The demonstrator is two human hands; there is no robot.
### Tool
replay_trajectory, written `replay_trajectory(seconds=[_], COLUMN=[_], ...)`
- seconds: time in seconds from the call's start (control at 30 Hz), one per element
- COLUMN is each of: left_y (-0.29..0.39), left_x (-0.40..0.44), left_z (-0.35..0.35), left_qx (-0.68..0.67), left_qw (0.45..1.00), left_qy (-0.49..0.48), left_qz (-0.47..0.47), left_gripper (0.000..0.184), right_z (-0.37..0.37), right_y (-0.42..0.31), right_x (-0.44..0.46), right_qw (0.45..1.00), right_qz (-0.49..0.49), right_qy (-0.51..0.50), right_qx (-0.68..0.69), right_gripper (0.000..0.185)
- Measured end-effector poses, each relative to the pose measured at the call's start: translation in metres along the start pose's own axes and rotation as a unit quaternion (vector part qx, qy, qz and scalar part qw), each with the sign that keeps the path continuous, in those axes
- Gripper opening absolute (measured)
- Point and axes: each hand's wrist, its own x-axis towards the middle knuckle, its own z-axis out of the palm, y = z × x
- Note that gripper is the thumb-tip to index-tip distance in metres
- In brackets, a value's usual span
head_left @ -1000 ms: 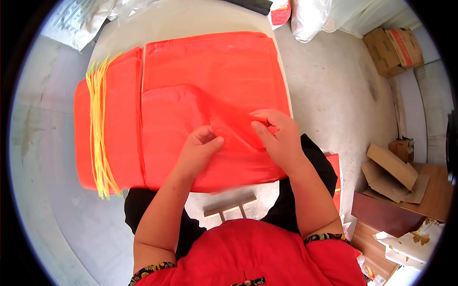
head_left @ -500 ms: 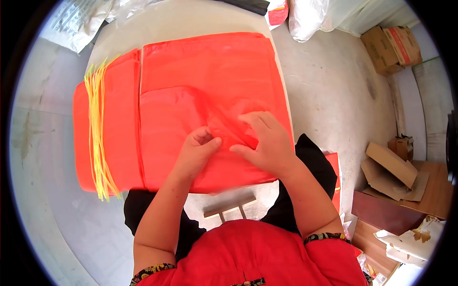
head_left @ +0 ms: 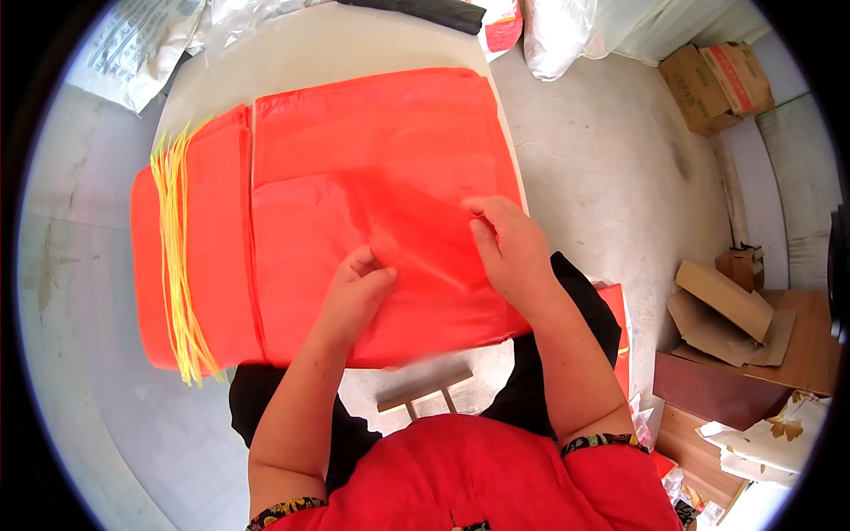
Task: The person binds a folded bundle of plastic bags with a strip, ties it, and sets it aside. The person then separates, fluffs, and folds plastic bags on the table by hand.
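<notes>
A wide stack of thin red plastic sheets (head_left: 372, 124) lies on the table before me. The top red plastic sheet (head_left: 425, 234) is lifted and creased between my hands. My left hand (head_left: 356, 292) is closed, thumb against forefinger, pinching it near the middle of the stack. Towards the right edge, my right hand (head_left: 512, 252) also pinches this sheet between thumb and fingers. A narrower red plastic stack (head_left: 217, 239) adjoins on the left. Across that one lies a bundle of yellow strips (head_left: 181, 292), hanging over its near edge.
The pale tabletop (head_left: 266, 66) shows beyond the stacks, with a black roll (head_left: 416, 11) at its far edge. White plastic bags (head_left: 133, 53) are at the far left. Cardboard boxes (head_left: 717, 84) sit far right, and an opened carton (head_left: 722, 314) rests on a wooden cabinet (head_left: 708, 389).
My right hand has moved right and slightly up, its thumb and fingers coming together on the sheet. The sheet between my hands is spread flatter. My left hand has shifted slightly left and down.
</notes>
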Motion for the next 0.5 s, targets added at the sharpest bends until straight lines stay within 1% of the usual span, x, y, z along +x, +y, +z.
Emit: replay_trajectory(seconds=[0.03,0.13,0.2,0.23,0.3,0.37,0.43,0.5], left_y=[0.001,0.004,0.004,0.003,0.002,0.002,0.005,0.006], left_x=[-0.001,-0.002,-0.001,0.000,0.000,0.000,-0.001,-0.002], left_z=[0.002,0.006,0.009,0.009,0.008,0.007,0.013,0.014], left_qx=[-0.001,-0.006,-0.011,-0.013,-0.019,-0.025,-0.023,-0.023], left_qw=[1.000,1.000,1.000,1.000,1.000,1.000,1.000,1.000], left_qy=[-0.001,-0.007,-0.008,-0.006,-0.005,-0.010,-0.011,-0.016], left_qz=[0.000,0.002,0.005,0.008,0.011,0.011,0.012,0.012], left_gripper=[0.027,0.028,0.028,0.028,0.029,0.030,0.030,0.029], right_z=[0.001,0.002,0.003,0.003,0.009,0.011,0.009,0.014], right_y=[-0.004,0.010,0.007,0.006,0.014,0.016,-0.006,-0.005], right_x=[-0.001,-0.001,-0.001,0.000,0.003,0.001,0.000,-0.001], right_qw=[1.000,0.990,0.965,0.943,0.951,0.955,0.957,0.959], right_qz=[0.015,0.061,0.095,0.110,0.074,0.070,0.101,0.085], right_qy=[0.016,-0.117,-0.166,-0.189,-0.210,-0.216,-0.207,-0.211], right_qx=[0.008,0.042,0.181,0.249,0.216,0.192,0.178,0.170], right_gripper=[0.023,0.026,0.028,0.029,0.034,0.039,0.045,0.050])
